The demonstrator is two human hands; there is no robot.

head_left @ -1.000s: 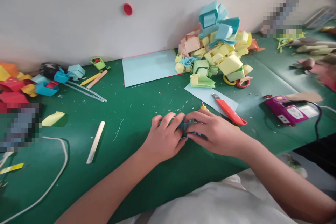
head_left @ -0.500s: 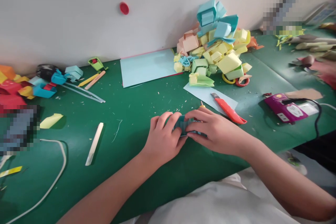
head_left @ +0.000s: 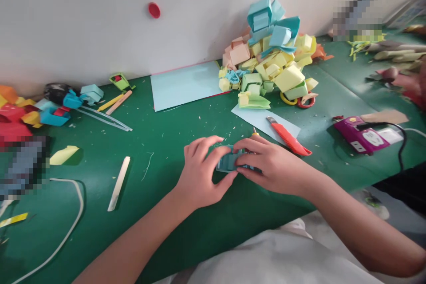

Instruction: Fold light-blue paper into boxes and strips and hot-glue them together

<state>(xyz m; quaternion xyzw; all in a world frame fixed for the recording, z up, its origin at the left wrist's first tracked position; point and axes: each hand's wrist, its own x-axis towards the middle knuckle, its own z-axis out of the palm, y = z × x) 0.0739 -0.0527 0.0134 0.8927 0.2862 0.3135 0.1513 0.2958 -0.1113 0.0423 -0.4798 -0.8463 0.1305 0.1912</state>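
Note:
Both of my hands meet over a small folded teal paper piece (head_left: 228, 163) on the green table (head_left: 173, 142). My left hand (head_left: 199, 173) pinches its left end between thumb and fingers, the index finger raised. My right hand (head_left: 271, 166) presses on its right part with curled fingers; most of the piece is hidden under them. A yellow-tipped tool (head_left: 254, 132) pokes out just behind my right hand.
An orange utility knife (head_left: 288, 137) lies on a light blue sheet (head_left: 259, 119). A heap of folded paper boxes (head_left: 273, 62) stands at the back by a larger blue sheet (head_left: 186, 84). A purple device (head_left: 361, 135) sits right, a white stick (head_left: 120, 182) left.
My left hand has slid a little left and lifted its fingers, so more of the teal piece shows. My right hand has stayed on it.

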